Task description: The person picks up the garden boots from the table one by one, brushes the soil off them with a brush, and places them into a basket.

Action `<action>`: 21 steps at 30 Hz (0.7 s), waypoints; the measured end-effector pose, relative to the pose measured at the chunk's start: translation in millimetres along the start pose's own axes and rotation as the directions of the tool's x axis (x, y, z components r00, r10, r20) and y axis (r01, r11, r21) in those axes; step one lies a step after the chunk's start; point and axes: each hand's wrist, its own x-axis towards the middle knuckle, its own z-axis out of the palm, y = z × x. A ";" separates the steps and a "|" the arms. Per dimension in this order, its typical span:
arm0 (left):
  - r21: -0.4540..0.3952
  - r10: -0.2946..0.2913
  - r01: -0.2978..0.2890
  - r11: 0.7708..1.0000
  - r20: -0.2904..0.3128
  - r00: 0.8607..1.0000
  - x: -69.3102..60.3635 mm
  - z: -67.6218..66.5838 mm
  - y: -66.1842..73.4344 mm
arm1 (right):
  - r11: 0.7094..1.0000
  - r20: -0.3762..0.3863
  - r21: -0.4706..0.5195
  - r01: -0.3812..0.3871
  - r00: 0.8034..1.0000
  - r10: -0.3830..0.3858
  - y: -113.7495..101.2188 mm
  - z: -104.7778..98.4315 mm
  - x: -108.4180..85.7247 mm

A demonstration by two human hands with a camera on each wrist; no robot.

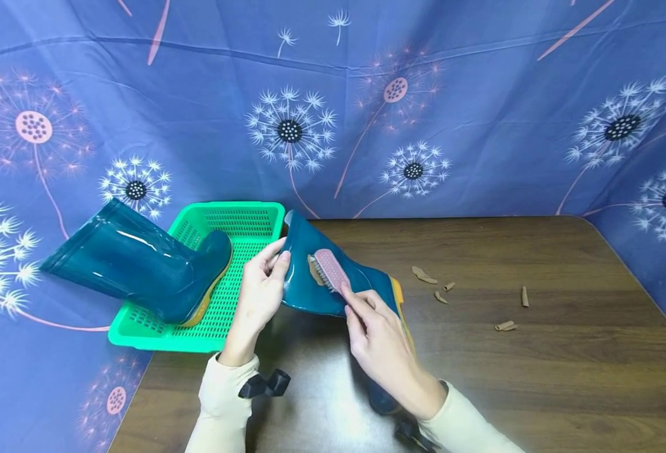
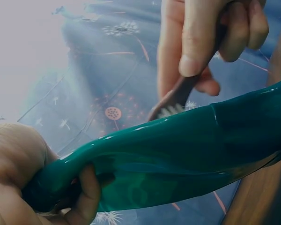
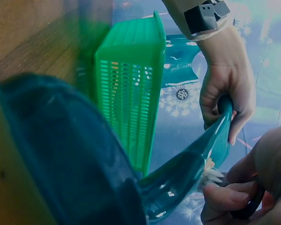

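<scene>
A teal rubber boot (image 1: 367,280) with a yellow sole lies tilted over the table, its shaft toward the left. My left hand (image 1: 258,296) grips the rim of that shaft, thumb on the outer side; in the left wrist view its fingers (image 2: 90,194) curl round the edge. With my right hand (image 1: 381,346) I hold a small pink brush (image 1: 333,269) by its handle. Its pale bristles (image 3: 210,176) face the shaft, at a brown patch of dirt or similar matter (image 1: 315,272). The boot's toe is partly behind my right hand.
A green plastic basket (image 1: 253,251) stands at the left with a second teal boot (image 1: 140,264) leaning in it. Several curled brown scraps, among them a flat one (image 1: 423,274) and a rolled one (image 1: 505,326), lie on the wooden table (image 1: 582,371) at the right.
</scene>
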 end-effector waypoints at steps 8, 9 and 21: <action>0.016 0.021 -0.021 1.000 -0.015 1.000 0.1 0.9 -1.5 | 0.999 0.021 0.051 0.006 1.000 -0.007 -1.6 -2.7 3.8; 0.015 0.022 -0.022 1.000 -0.018 1.000 0.1 1.2 -1.8 | 0.998 0.038 0.055 0.008 0.999 -0.010 -1.7 -2.5 4.2; 0.020 0.053 -0.052 0.998 -0.043 0.998 0.0 4.0 -1.5 | 0.999 0.023 0.041 -0.003 1.000 0.002 2.5 -4.3 4.6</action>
